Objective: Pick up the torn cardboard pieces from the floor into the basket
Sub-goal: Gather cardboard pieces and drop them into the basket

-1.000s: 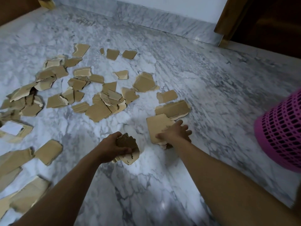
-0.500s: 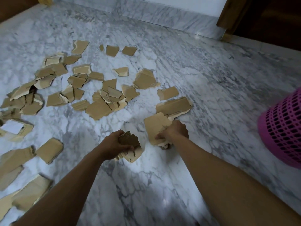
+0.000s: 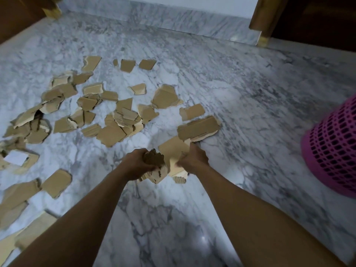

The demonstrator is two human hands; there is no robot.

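Low at the centre of the view, our left hand point(image 3: 135, 162) and right hand point(image 3: 195, 160) sit side by side just above the marble floor point(image 3: 250, 89). Our left fingers point(image 3: 146, 167) are curled tight round a wad of torn cardboard point(image 3: 157, 163). It is several brown scraps bunched together, with ragged pale edges sticking out below the fist toward five o'clock.

Our right fingers point(image 3: 192, 149) are bent over the far edge of a flat piece point(image 3: 172, 149), and the thumb presses on its near face, so the hand pinches it. The piece is tan and roughly square, and it reaches toward eleven o'clock of the hand. We cannot tell whether its lower edge touches the floor. The wad and the flat piece nearly meet between our two hands. A small ridged scrap point(image 3: 180, 180) shows just below them, at six o'clock.

Just beyond the right hand, at twelve o'clock, a long strip point(image 3: 198, 129) lies flat with a torn, layered near edge. A smaller piece point(image 3: 192, 112) lies just past it.

From nine to twelve o'clock of our hands the loose pieces point(image 3: 113, 122) spread over the floor, many overlapping in heaps, all brown with pale ripped borders. More large ones lie at eight o'clock along the left edge. A labelled piece point(image 3: 16, 158) there carries a white patch.

The pink basket point(image 3: 331, 151) stands at three o'clock, well apart from our hands, its lattice wall cut by the frame edge.
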